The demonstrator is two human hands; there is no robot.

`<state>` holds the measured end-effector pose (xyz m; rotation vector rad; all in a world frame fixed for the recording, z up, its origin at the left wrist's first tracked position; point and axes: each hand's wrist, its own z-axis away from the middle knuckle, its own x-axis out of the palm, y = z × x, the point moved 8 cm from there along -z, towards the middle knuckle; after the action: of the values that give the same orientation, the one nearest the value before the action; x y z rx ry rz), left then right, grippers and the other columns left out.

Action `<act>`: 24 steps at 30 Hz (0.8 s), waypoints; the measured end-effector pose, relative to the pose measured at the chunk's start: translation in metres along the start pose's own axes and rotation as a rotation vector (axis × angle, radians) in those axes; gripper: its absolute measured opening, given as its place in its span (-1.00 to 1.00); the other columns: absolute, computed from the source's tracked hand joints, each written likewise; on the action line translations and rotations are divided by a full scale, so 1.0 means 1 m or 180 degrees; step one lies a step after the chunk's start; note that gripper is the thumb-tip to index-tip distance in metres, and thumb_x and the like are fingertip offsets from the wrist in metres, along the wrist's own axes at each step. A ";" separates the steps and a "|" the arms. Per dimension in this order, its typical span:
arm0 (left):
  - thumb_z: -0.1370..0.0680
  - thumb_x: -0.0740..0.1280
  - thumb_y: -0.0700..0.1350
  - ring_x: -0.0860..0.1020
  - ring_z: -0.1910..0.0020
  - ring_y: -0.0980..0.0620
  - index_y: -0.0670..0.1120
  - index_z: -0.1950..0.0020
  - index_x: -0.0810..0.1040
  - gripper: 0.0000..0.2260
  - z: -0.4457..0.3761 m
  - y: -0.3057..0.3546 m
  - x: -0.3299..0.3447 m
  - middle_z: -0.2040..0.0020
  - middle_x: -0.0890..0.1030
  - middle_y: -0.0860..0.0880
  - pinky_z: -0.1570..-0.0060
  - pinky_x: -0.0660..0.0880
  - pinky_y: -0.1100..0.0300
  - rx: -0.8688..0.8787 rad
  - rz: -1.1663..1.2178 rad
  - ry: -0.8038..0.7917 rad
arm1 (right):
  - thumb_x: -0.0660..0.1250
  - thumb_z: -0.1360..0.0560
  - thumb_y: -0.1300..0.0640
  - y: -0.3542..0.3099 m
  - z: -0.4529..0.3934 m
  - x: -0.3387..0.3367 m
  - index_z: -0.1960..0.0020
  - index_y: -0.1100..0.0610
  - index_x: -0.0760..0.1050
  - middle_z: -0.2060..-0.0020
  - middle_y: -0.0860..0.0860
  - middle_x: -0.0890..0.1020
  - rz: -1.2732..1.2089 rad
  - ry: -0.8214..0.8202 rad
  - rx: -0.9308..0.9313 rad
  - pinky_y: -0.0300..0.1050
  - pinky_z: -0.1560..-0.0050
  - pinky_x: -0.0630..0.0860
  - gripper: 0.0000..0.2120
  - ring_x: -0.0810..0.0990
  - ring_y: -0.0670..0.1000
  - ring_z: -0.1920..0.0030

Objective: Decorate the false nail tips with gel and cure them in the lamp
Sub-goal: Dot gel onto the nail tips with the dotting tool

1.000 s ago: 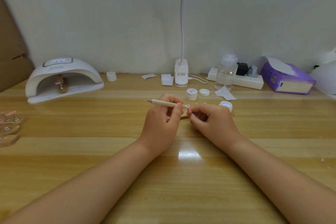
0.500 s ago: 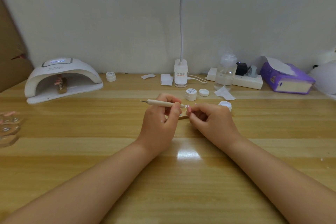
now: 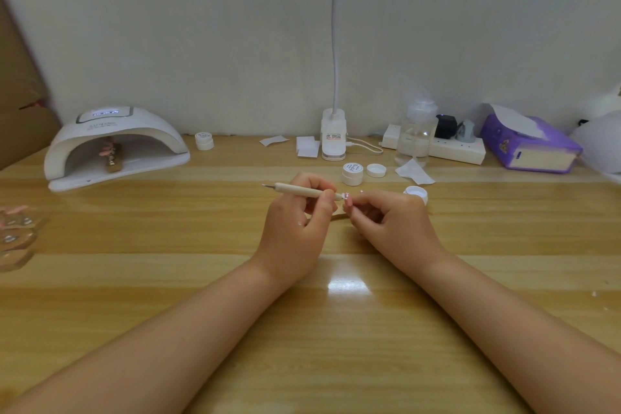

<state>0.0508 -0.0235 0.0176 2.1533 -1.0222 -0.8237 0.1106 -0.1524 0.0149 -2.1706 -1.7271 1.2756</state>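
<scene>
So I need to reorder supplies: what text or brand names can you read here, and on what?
"SUN": partly legible on the curing lamp; the rest is blurred.
Lamp display: lit, unreadable.
Gel jar lids: script too small.
Desk lamp base label: blurred.
Tissue pack: unreadable.

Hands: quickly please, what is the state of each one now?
Left hand: closed on the wooden pen tool.
Right hand: closed, pinching a false nail tip.

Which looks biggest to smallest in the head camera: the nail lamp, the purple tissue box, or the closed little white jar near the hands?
1. Nail lamp
2. Purple tissue box
3. Closed white jar

Lamp and box sit at a similar depth, so that order seems safe.
</scene>
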 end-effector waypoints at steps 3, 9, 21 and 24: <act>-0.53 0.23 -0.10 0.57 0.26 -0.06 -0.02 0.11 0.50 -0.93 0.000 0.000 0.000 0.28 0.59 -0.06 0.21 0.49 -0.08 0.0015 -0.0020 -0.0007 | 0.41 -0.44 0.23 0.001 0.000 0.000 0.12 0.13 0.66 0.43 -0.23 0.53 -0.0027 0.0003 0.0026 -0.30 0.26 0.49 -0.93 0.55 -0.13 0.37; -0.53 0.23 -0.09 0.57 0.28 -0.09 0.00 0.11 0.49 -0.93 0.000 0.000 0.000 0.29 0.59 -0.09 0.23 0.48 -0.10 0.0028 -0.0027 0.0012 | 0.41 -0.44 0.24 0.001 0.000 0.000 0.13 0.13 0.66 0.44 -0.19 0.54 -0.0034 0.0005 0.0028 -0.25 0.26 0.50 -0.93 0.57 -0.08 0.37; -0.53 0.23 -0.08 0.56 0.27 -0.09 0.00 0.11 0.50 -0.93 0.000 -0.001 0.000 0.29 0.59 -0.07 0.23 0.50 -0.12 0.0017 -0.0023 0.0013 | 0.41 -0.45 0.22 0.001 0.000 0.000 0.14 0.11 0.66 0.45 -0.14 0.57 -0.0018 0.0024 -0.0003 -0.18 0.27 0.51 -0.93 0.56 -0.06 0.40; -0.53 0.23 -0.08 0.56 0.27 -0.09 -0.02 0.10 0.50 -0.93 0.000 -0.001 0.000 0.29 0.59 -0.08 0.24 0.49 -0.10 0.0027 -0.0047 -0.0011 | 0.41 -0.44 0.23 0.001 0.000 0.000 0.14 0.12 0.67 0.44 -0.15 0.57 -0.0039 0.0023 0.0002 -0.15 0.27 0.53 -0.93 0.57 -0.07 0.39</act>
<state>0.0512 -0.0236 0.0170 2.1696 -1.0143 -0.8315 0.1113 -0.1527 0.0145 -2.1581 -1.7342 1.2637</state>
